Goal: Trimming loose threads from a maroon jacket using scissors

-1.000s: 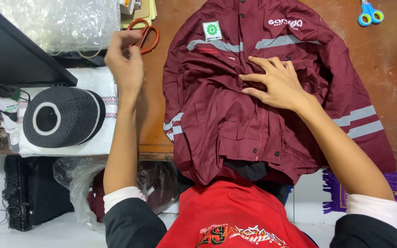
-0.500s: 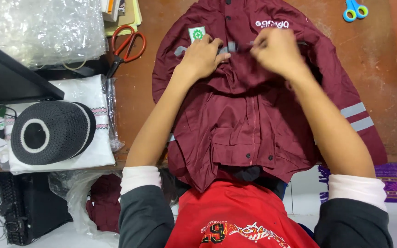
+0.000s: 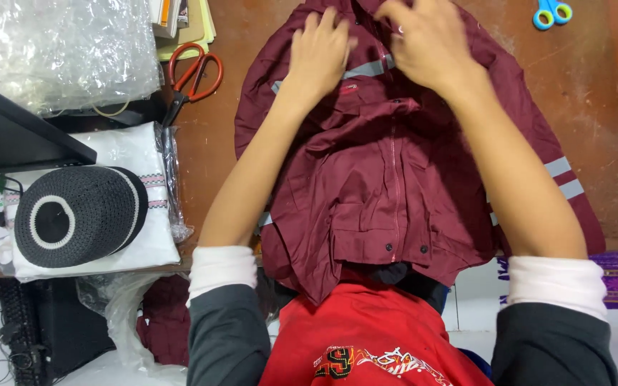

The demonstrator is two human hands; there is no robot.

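A maroon work jacket (image 3: 388,179) with grey reflective stripes lies spread on the brown wooden table (image 3: 209,143), its lower hem hanging over the near edge. My left hand (image 3: 320,50) rests flat on the jacket's upper chest, fingers apart. Just to the right, my right hand (image 3: 427,43) presses on the fabric near the collar, fingers curled; it is blurred. Both forearms reach across the jacket's folded front.
Orange-handled scissors (image 3: 193,71) lie left of the jacket. Blue scissors (image 3: 552,13) sit at the far right. A black knitted cap (image 3: 76,214) rests on a wrapped white cloth (image 3: 144,154). Clear plastic wrap (image 3: 59,43) and a dark panel (image 3: 8,136) fill the left.
My left hand left the orange scissors and came onto the jacket's chest. My right hand moved from the jacket's middle up toward the collar.
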